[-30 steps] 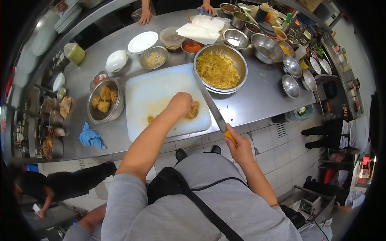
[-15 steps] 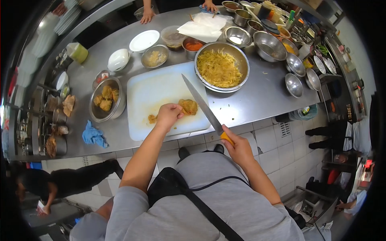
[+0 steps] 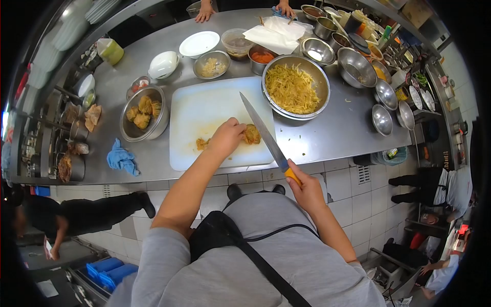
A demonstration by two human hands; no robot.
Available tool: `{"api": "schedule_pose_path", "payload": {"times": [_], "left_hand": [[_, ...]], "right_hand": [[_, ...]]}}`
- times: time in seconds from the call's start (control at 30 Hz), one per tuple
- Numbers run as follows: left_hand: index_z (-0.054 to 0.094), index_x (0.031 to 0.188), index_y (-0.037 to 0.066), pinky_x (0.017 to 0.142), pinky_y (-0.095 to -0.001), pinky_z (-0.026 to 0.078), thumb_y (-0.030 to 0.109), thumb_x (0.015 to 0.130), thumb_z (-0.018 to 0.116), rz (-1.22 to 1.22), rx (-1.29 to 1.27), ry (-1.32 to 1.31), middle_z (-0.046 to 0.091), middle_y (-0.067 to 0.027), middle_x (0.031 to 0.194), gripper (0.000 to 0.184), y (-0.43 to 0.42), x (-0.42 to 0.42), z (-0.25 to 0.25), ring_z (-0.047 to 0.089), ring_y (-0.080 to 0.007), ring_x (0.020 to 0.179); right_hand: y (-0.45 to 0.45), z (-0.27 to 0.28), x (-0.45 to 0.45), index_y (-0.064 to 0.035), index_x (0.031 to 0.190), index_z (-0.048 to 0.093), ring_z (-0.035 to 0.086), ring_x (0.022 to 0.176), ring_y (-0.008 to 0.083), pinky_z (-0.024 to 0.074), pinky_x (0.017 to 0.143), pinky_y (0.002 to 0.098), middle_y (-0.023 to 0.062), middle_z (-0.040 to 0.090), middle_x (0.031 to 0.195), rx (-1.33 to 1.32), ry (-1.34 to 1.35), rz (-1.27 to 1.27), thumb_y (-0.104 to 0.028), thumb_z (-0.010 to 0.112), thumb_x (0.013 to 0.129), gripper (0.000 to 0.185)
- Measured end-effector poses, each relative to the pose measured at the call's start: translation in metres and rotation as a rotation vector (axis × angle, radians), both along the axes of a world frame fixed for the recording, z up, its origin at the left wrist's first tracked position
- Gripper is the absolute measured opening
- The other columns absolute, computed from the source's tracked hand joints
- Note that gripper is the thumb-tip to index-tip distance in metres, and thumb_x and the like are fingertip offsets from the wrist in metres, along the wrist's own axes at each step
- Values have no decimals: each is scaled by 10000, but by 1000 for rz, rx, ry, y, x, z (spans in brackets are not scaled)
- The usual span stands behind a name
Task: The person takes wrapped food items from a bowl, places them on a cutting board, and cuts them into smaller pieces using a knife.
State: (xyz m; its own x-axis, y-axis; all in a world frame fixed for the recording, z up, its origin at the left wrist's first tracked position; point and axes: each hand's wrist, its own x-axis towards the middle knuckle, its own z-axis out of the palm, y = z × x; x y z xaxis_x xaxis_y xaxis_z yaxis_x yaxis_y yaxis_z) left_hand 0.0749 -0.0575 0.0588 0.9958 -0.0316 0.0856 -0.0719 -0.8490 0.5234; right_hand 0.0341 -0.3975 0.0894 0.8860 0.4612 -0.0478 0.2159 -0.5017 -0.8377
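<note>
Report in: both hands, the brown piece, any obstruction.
Right hand gripping knife. Left hand at brown piece on cutting board. Nothing visible between knife and piece.

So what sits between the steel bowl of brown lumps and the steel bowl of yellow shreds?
The head view shows a white rectangular cutting board between them, with the left hand at a brown lump.
</note>
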Motion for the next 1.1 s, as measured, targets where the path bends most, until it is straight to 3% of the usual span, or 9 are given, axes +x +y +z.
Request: {"api": "schedule_pose_path", "payload": {"times": [0.37, 0.43, 0.67, 0.87, 0.97, 1.03, 1.1], "left_hand": [[759, 1114, 32, 867, -371, 591, 95, 909, 791, 23, -183, -27, 676, -112, 1078, 217, 10, -14, 2, 710, -281, 977], [768, 1074, 12, 866, -349, 585, 146, 913, 816, 168, -422, 119, 702, -109, 1051, 215, 11, -5, 0, 713, -252, 956], [794, 1122, 21, 875, -349, 576, 192, 890, 873, 234, -330, 211, 730, -119, 1048, 299, 0, 6, 2, 709, -222, 950], [807, 1124, 43, 875, -368, 579, 130, 862, 862, 152, -388, 235, 734, -141, 1006, 282, 12, 9, 2, 713, -272, 931], [805, 1118, 41, 876, -394, 579, 106, 865, 814, 68, -169, 123, 733, -167, 1052, 262, 5, 13, 5, 716, -323, 964], [803, 1052, 30, 859, -425, 582, 116, 859, 779, 27, 10, 126, 745, -192, 994, 213, 0, 13, 19, 718, -360, 929], [800, 998, 29, 840, -434, 583, 121, 850, 770, 37, 2, 193, 744, -197, 942, 177, -2, 15, 26, 716, -367, 892]], "right_hand": [[3, 4, -1, -242, 1552, 595, 757, 1053, 398, 591, 899, 397, 234, 760, 1207, -35, 16, 27, -187, 739, 1013, 561], [4, 2, -1, -243, 1553, 595, 757, 1051, 398, 592, 896, 397, 234, 760, 1205, -32, 9, 36, -190, 740, 1013, 562], [5, -1, 0, -239, 1557, 590, 755, 983, 409, 591, 861, 413, 245, 762, 1139, -47, 14, 35, -184, 738, 1011, 568], [8, -7, 1, -244, 1567, 579, 750, 949, 417, 590, 841, 424, 240, 765, 1107, -43, -40, 31, -178, 735, 1010, 582], [10, -5, 2, -247, 1568, 577, 745, 935, 423, 591, 834, 430, 245, 763, 1093, -73, -32, 22, -175, 734, 1009, 585], [10, -6, 2, -248, 1567, 577, 743, 927, 426, 591, 830, 432, 248, 761, 1084, -91, -28, 14, -174, 734, 1008, 586], [11, -11, 1, -254, 1571, 573, 736, 896, 427, 588, 813, 443, 251, 757, 1048, -56, -124, 34, -176, 735, 1007, 592]]}}
